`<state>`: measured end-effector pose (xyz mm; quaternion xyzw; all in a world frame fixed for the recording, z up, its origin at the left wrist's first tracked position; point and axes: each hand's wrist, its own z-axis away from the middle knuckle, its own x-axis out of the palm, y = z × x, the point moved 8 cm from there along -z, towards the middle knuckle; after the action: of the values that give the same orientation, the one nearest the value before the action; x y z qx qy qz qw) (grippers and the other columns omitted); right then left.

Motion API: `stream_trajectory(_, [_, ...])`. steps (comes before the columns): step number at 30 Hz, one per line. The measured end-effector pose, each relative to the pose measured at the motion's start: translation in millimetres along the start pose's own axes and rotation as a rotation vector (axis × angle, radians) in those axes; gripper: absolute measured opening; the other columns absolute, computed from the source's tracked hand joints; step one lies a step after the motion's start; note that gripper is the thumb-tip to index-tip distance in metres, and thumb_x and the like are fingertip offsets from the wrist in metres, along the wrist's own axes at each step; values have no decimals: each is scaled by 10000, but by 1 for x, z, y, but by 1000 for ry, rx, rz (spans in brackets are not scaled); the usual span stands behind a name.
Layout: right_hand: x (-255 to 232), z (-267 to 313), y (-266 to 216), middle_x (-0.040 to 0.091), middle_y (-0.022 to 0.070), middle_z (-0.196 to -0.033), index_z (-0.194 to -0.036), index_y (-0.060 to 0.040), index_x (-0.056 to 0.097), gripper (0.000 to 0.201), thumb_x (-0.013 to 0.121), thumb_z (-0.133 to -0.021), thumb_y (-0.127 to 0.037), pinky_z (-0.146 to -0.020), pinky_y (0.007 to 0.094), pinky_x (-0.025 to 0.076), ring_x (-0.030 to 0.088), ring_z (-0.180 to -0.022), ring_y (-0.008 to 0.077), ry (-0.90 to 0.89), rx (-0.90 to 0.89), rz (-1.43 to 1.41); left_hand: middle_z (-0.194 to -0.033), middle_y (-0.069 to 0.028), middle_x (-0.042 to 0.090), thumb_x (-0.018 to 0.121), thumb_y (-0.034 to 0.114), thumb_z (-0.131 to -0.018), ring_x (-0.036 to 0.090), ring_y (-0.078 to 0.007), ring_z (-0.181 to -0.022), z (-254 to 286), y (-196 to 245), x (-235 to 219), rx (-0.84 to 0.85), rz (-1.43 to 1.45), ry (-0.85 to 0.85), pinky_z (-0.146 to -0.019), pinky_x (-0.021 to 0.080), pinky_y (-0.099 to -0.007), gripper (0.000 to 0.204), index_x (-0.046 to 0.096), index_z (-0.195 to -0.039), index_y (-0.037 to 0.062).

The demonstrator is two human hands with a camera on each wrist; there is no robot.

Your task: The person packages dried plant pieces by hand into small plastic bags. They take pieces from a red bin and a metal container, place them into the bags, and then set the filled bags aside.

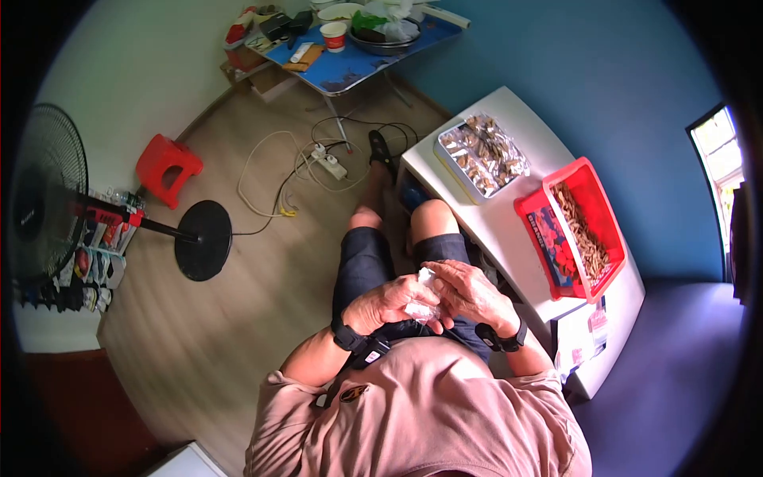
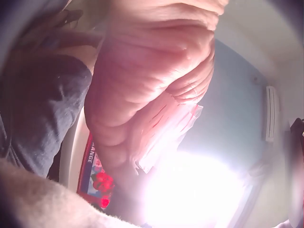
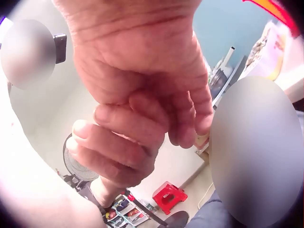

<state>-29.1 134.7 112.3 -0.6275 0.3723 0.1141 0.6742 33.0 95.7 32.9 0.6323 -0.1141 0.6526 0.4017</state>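
Both hands are together over the lap in the head view, around a small clear plastic bag [image 1: 424, 306]. My left hand [image 1: 395, 299] grips the bag with its fingers curled. From the other side my right hand [image 1: 469, 292] pinches it, fingers bent over its top. The left wrist view shows the crinkled bag [image 2: 164, 130] sticking out beyond the palm, lit brightly from behind. In the right wrist view, curled fingers [image 3: 118, 137] of the left hand meet the right palm and hide the bag. What the bag contains is hidden.
On the white table [image 1: 509, 226] to the right stand a tin [image 1: 486, 195] of small clear packets and a red basket [image 1: 548, 296] of brown, stick-like dried pieces. A fan [image 1: 203, 238], a red stool [image 1: 167, 168] and a power strip [image 1: 330, 164] with cables are on the floor.
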Motion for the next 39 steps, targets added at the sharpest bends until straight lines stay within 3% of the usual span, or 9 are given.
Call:
stream_trajectory(12, [-14, 72, 23, 620, 205, -1012, -1277, 53, 479, 382, 512, -971, -174, -805, 388, 516, 647, -919, 334, 268, 344, -270, -865, -149, 665, 577, 35, -785, 671, -239, -736, -57, -27, 3, -110, -106, -85, -647, 568, -343, 214, 604, -986, -32])
stream_trajectory(14, [-14, 102, 37, 580, 166, -1112, -1339, 43, 410, 431, 520, -984, -176, -787, 298, 533, 626, -986, 175, 409, 535, -565, -910, -135, 667, 593, 60, -804, 675, -233, -765, -74, -21, 7, -67, -119, -38, -677, 568, -335, 246, 595, -1037, -21])
stream_trajectory(16, [-26, 128, 47, 591, 100, -1146, -1343, 17, 426, 435, 551, -972, -174, -809, 280, 521, 593, -985, 124, 797, 372, -405, -1026, -120, 656, 556, 45, -829, 673, -228, -870, -91, -19, 2, -28, -74, 39, -764, 558, -344, 366, 550, -1189, -21])
stream_trajectory(17, [-19, 138, 52, 565, 79, -1219, -1359, 6, 426, 456, 575, -963, -166, -891, 293, 489, 540, -1090, 138, 895, 425, -865, -1065, -122, 645, 541, 29, -828, 658, -224, -924, -102, -16, 12, 3, -88, 5, -811, 542, -343, 384, 543, -1209, -20])
stream_trajectory(24, [-21, 194, 62, 541, 104, -1267, -1375, 17, 415, 563, 664, -899, -153, -984, 299, 433, 532, -1126, 167, 1326, 353, -907, -1345, -81, 489, 465, 17, -849, 453, -175, -1258, -135, -35, 76, -72, -352, -57, -1039, 352, -293, 474, 502, -1321, -2])
stream_trajectory(25, [-20, 201, 62, 532, 104, -1273, -1357, 25, 437, 548, 666, -897, -163, -989, 296, 428, 528, -1127, 163, 1348, 362, -892, -1422, -100, 406, 463, 54, -881, 324, -180, -1364, -140, -41, 81, -69, -391, -94, -1089, 282, -299, 471, 485, -1348, -1])
stream_trajectory(28, [-23, 223, 58, 552, 93, -1228, -1287, 54, 509, 484, 666, -894, -182, -981, 287, 428, 532, -1100, 139, 1440, 381, -836, -1469, -73, 369, 489, 62, -865, 381, -195, -1331, -154, -47, 93, 19, -667, -149, -1082, 312, -309, 558, 396, -1410, -16])
stream_trajectory(37, [-31, 251, 58, 644, 43, -978, -1164, 23, 587, 348, 672, -895, -182, -810, 258, 496, 595, -902, 87, 1339, 482, -975, -1525, -67, 296, 484, 121, -914, 327, -189, -1373, -195, -82, 85, -244, -513, -300, -1123, 267, -334, 615, 266, -1474, -11])
stream_trajectory(39, [-23, 254, 65, 644, 30, -946, -1094, 1, 619, 261, 670, -885, -147, -755, 237, 496, 595, -846, 85, 1339, 497, -1054, -1536, -61, 289, 467, 138, -941, 168, -175, -1433, -198, -92, 79, -358, -299, -288, -1151, 191, -344, 521, 365, -1428, -13])
